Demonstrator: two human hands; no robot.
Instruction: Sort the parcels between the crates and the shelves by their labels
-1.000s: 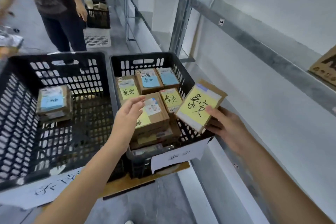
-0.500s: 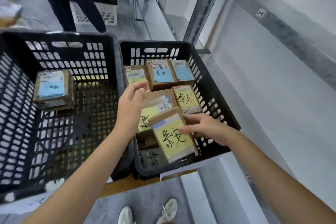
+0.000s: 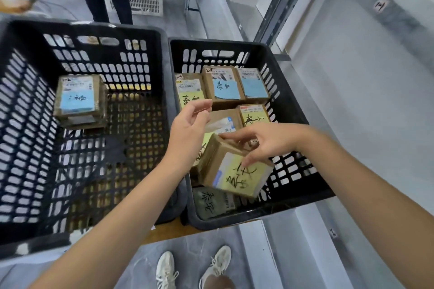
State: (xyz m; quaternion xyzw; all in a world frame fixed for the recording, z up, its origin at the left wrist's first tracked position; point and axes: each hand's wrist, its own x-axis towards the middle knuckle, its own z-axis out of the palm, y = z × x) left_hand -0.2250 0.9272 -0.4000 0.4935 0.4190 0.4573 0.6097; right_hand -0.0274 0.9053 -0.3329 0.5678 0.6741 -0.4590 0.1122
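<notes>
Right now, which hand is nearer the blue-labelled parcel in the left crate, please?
Left. The left hand hovers right of the blue-labelled parcel, over the right crate; the right hand, farther right, holds the tilted yellow-labelled parcel.

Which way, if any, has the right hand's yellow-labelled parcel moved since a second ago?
Yes. The parcel moved left and down, from over the right crate's right wall into its near end.

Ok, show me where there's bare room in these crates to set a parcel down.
Left crate: bare floor right of and in front of the blue-labelled parcel stack. Right crate: crowded; parcels nearly fill it, and the right hand holds a tilted yellow-labelled parcel over them.
</notes>
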